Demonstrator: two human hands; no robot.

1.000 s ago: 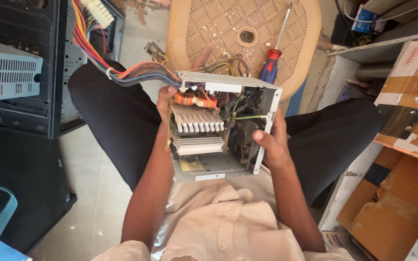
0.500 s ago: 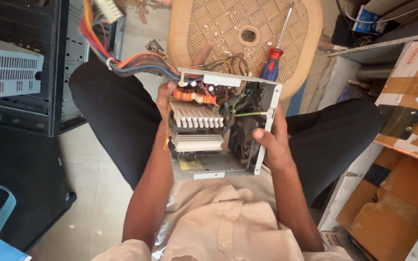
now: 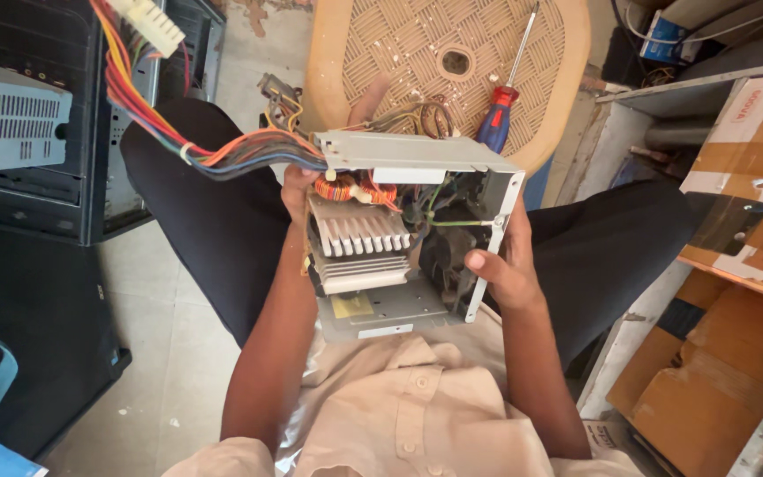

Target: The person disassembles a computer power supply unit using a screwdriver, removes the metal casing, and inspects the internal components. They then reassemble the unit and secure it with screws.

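An opened computer power supply (image 3: pixel 408 238) rests over the person's lap (heatsinks and copper coil exposed), its coloured cable bundle (image 3: pixel 187 132) trailing up left. The left hand (image 3: pixel 298 190) grips its left side; the right hand (image 3: pixel 501 274) clasps its right wall. A red-handled screwdriver (image 3: pixel 503 106) lies on the woven stool (image 3: pixel 434 53) beyond.

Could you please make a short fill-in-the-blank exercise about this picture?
1. Both hands hold an opened computer power supply above the person's ____.
2. The screwdriver with the red and blue handle lies on a woven plastic ____.
3. The bundle of coloured wires leaves the power supply toward the picture's ____ side.
4. The right hand grips the metal casing with its ____ on the open edge.

Missing words: lap; stool; left; thumb
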